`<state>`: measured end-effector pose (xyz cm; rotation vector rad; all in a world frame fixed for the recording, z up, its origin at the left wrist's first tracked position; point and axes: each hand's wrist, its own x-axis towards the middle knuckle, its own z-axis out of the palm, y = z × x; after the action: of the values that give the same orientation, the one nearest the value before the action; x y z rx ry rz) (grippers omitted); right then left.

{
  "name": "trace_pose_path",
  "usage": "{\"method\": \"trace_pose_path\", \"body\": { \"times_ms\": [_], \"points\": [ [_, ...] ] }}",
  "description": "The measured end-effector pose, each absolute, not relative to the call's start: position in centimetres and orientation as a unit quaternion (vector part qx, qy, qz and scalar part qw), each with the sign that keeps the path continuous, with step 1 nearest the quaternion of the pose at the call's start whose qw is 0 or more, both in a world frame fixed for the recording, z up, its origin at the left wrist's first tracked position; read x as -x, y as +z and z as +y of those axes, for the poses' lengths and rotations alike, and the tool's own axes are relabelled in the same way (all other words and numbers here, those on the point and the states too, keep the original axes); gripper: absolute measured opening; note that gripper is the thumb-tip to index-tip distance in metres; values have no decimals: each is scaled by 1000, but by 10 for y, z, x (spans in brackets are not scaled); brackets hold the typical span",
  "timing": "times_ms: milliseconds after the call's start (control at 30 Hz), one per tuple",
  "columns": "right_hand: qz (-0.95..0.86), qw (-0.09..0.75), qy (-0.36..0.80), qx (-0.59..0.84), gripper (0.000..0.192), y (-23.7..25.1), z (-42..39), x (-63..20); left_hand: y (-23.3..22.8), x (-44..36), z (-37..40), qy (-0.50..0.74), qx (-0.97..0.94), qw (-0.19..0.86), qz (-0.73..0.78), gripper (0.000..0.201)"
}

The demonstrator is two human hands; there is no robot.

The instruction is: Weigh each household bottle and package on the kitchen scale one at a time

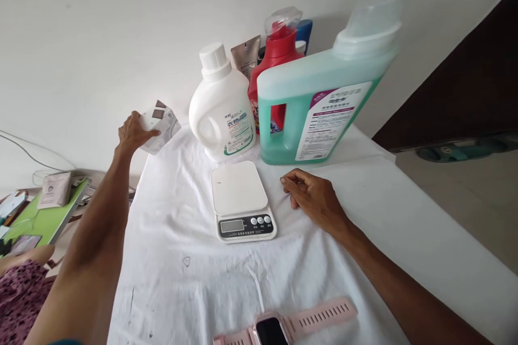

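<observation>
My left hand [135,132] is stretched out to the far left corner of the table, its fingers and thumb gripping a white box [164,132] with small brown squares on its top. Whether the box touches the cloth I cannot tell. My right hand [309,194] rests on the white cloth with its fingers curled in, nothing visible in them. Just left of it lies a white kitchen scale [238,191] with a bare platform, a dark display and several round buttons. Behind the scale stand a white detergent bottle [222,108] and a large jug of green liquid [319,102].
A red bottle [279,54], a beige tube [246,56] and a blue bottle [305,32] stand by the wall. A pink smartwatch [273,329] lies at the near edge. Left, a person's patterned clothing [24,296] shows beside a low green table [30,213].
</observation>
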<state>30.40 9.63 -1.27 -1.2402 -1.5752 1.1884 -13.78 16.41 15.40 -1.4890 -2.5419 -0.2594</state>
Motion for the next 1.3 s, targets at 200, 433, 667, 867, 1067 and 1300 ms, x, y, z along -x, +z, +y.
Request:
{"method": "trace_pose_path", "body": {
  "times_ms": [200,433,667,867,1067,1300],
  "points": [
    [-639,412,447,472,30,-12,95,-304,199,112,58,-90,523,85,-843,75],
    [-657,415,428,461,25,-15,94,-305,198,23,4,-153,673,28,-723,66],
    [-643,418,445,463,20,-13,92,-306,171,-53,31,-138,756,-25,-640,69],
    [-643,410,441,473,20,-12,93,-305,159,-60,47,-110,752,-42,-649,69],
    [-640,411,445,473,21,-12,92,-306,159,-44,44,-226,754,-64,-614,82],
    [-646,402,439,478,19,-8,91,-304,85,-9,48,-630,446,-39,-634,61]
  ]
}}
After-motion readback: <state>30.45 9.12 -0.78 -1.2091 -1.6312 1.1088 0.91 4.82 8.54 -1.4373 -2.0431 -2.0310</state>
